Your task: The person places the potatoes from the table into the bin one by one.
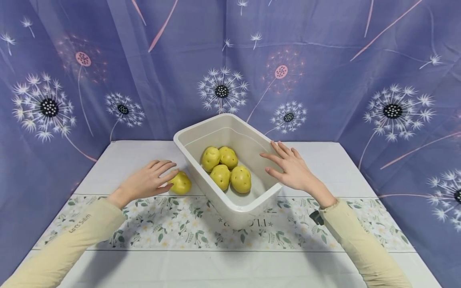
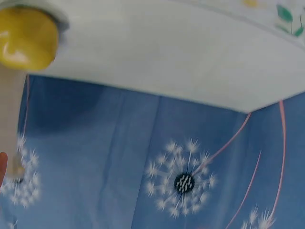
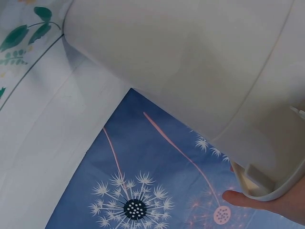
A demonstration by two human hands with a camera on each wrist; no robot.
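Observation:
A white plastic bin (image 1: 239, 208) stands turned at an angle on the table with several yellow potatoes (image 1: 240, 179) inside. Outside its left wall lies a single potato (image 1: 181, 184), also at the upper left of the left wrist view. My left hand (image 1: 149, 180) hovers just left of that potato, fingers loosely extended and partly covering it; whether they touch is unclear. At the bin's right rim is my right hand (image 1: 293, 170), with fingers spread over the edge. The right wrist view shows a finger (image 3: 238, 196) close against the rim.
A white table (image 1: 144, 264) carries a floral printed band (image 1: 155, 224) across its middle. Behind and at both sides hangs a blue curtain (image 1: 173, 92) with dandelion prints, close to the table's back edge.

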